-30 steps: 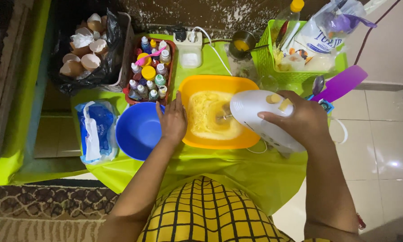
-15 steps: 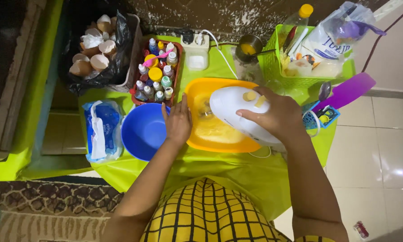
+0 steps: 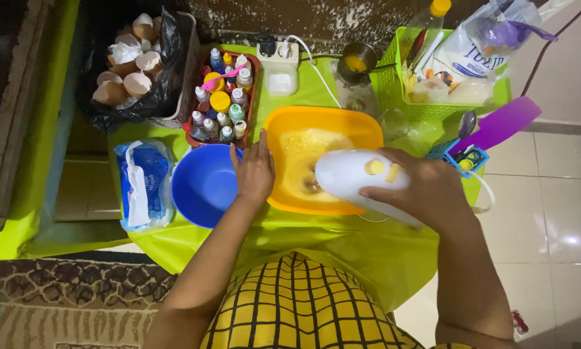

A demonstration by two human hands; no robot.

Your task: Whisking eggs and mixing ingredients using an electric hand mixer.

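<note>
Left hand [image 3: 254, 172] flat, fingers together; right hand [image 3: 426, 190] curled in a grip, forearms extended.

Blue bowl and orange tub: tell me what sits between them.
In the head view, the left hand lies flat between the blue bowl and the orange tub, pressed against the tub's left wall. Nothing else shows there.

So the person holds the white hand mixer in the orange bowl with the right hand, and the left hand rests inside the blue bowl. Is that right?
Not quite. In the head view the left hand rests flat against the orange bowl, at its left rim, beside the blue bowl, not inside it. The right hand does hold the white hand mixer in the orange bowl.
</note>
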